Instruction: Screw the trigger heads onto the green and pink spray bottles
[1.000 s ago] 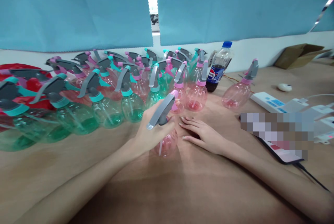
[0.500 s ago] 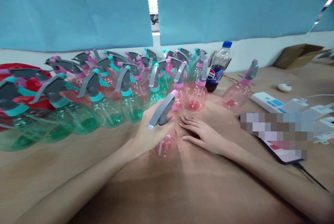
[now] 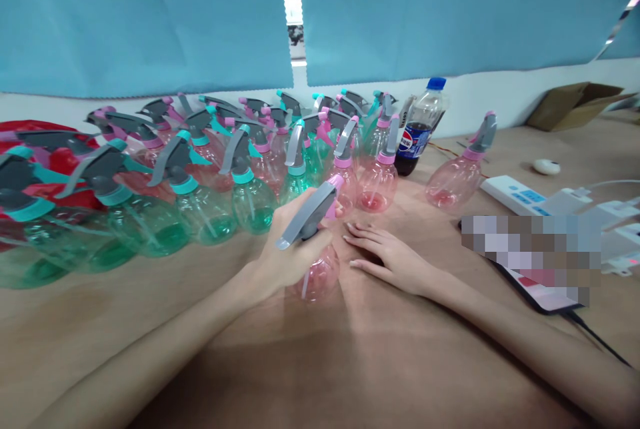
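My left hand (image 3: 295, 239) is wrapped round the neck of a pink spray bottle (image 3: 319, 276), whose grey and pink head tilts up and to the right above the fist. The bottle's base rests on the brown table (image 3: 390, 362). Just to the right, my right hand (image 3: 387, 259) lies palm down with its fingers spread, holding nothing. Behind my hands stand more pink spray bottles (image 3: 376, 188) and, to the left, a row of green ones (image 3: 206, 216) with grey heads and teal collars.
A cola bottle (image 3: 419, 129) stands behind, with a pink spray bottle (image 3: 454, 179) to its right. At the right are a white power strip (image 3: 513, 194), a phone (image 3: 550, 292) with a cable, a small white object (image 3: 546, 166) and a cardboard box (image 3: 575, 106).
The held bottle's spray head has tipped slightly left and down within my left hand. My right hand has not visibly moved.
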A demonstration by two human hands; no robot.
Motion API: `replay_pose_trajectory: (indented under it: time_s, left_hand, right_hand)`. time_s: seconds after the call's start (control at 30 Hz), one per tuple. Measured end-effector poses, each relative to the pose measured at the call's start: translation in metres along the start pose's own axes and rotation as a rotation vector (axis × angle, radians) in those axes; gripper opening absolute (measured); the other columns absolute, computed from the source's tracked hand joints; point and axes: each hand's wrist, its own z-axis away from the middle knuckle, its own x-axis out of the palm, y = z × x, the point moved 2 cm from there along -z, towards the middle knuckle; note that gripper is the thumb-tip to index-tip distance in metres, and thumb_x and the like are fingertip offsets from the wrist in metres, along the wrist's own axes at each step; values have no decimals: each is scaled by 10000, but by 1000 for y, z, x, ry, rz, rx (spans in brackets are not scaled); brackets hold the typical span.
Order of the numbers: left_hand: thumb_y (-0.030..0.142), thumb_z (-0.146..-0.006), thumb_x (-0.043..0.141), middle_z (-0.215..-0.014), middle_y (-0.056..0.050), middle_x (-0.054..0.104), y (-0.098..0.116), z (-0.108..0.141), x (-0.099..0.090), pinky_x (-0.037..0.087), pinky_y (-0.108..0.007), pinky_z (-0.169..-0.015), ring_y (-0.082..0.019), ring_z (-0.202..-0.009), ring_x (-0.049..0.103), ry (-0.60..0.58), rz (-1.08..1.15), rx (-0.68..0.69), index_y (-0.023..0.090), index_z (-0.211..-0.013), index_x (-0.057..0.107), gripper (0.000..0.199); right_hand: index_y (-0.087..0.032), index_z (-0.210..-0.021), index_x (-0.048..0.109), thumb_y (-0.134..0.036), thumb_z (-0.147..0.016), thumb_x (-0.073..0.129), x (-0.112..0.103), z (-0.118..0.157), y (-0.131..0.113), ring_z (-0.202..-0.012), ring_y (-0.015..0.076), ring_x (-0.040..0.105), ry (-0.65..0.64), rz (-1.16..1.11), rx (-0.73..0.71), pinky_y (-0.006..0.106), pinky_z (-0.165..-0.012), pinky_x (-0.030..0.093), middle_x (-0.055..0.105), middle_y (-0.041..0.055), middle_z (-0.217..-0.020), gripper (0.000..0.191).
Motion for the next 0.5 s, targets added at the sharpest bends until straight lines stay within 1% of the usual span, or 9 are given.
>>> replay_pose_trajectory:
  time_s: [0.17,0.37,0.5]
  left_hand:
    - [93,-689,521,-571,73,376,1,0,0,291,-254,-458,-94,-492,330,-1,22,13,210,-673,414,158]
    - [66,-684,509,-576,65,367,1,0,0,285,-251,-441,-94,-489,318,-1,43,46,208,-673,426,165]
    - [102,-664,503,-599,56,420,-2,1,0,320,-253,-451,-101,-495,375,23,20,-3,214,-687,436,133]
  right_hand:
    - [-164,-1378,511,-503,-951,454,0,0,-1,-1392,270,366,-23,22,1,497,-1139,314,439,128,-1477,549]
    - [-200,-1386,504,-502,-950,457,-1,0,-1,-1389,270,372,-8,12,-4,511,-1131,324,461,112,-1466,532]
    - [-213,-1380,511,-498,-945,470,-1,0,-1,-1380,278,386,4,10,1,529,-1121,332,471,112,-1456,522]
